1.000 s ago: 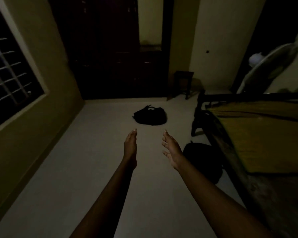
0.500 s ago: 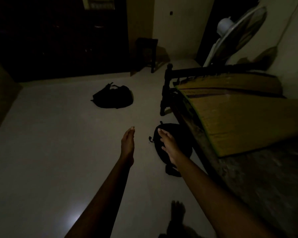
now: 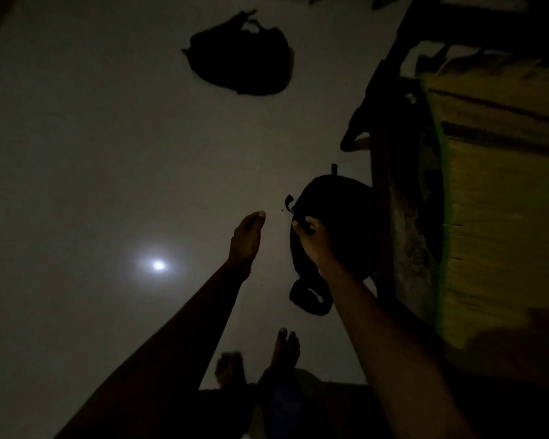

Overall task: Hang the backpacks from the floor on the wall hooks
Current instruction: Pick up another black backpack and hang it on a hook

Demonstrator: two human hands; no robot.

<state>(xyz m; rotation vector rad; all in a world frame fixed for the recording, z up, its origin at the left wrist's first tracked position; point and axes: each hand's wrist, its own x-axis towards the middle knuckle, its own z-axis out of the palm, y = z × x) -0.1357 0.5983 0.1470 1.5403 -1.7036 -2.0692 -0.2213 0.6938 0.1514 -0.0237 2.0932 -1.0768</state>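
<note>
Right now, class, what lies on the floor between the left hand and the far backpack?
Nothing: in the head view, only bare pale floor stretches from the left hand to the far backpack.

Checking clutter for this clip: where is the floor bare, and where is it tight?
Bare floor spreads left of both backpacks, and between the far backpack and near backpack. Tight on the right: the near backpack lies against the bed, under the right hand.
</note>
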